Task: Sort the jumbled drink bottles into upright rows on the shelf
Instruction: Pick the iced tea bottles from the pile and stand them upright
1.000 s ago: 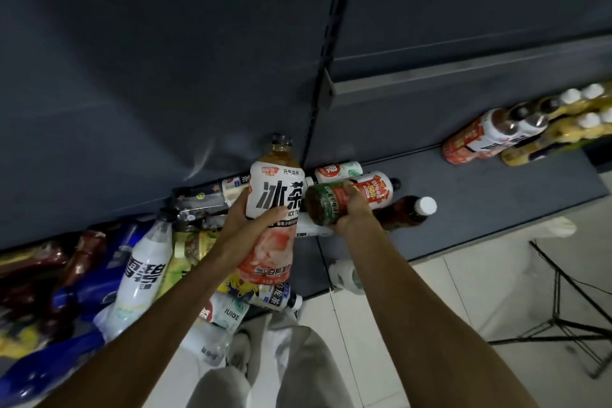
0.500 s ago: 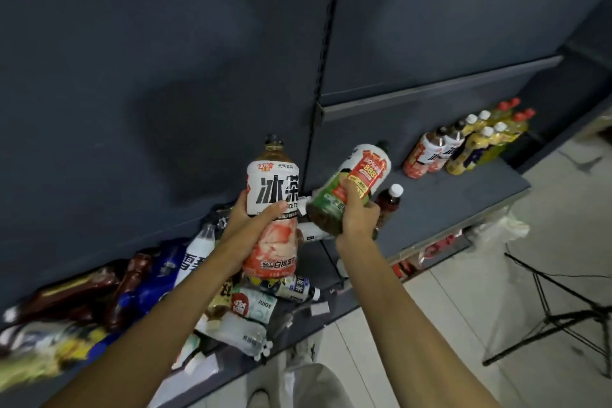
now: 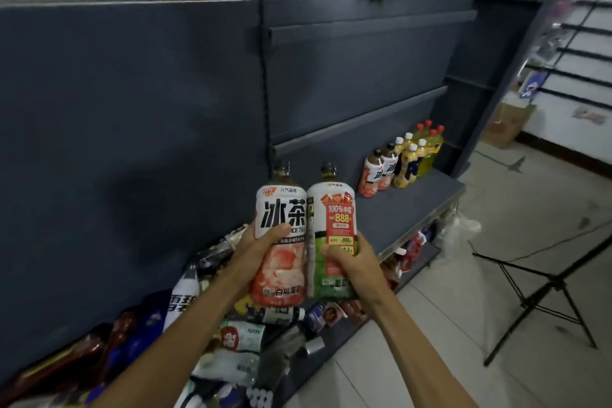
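Pink-label bottle (image 3: 280, 235): "冰茶", "ICE TEA". Green-label bottle (image 3: 332, 242): "100%中奖", "888". Lying bottle in pile (image 3: 243, 336): "JUICE" upside down. Others unreadable.

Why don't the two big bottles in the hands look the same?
The pink-label bottle in the left hand has a peachy pink bottom half; the green-label bottle in the right hand has a green one. The pink one shows big black letters, the green one a red panel. Both are upright, side by side, dark-capped, with white label tops.
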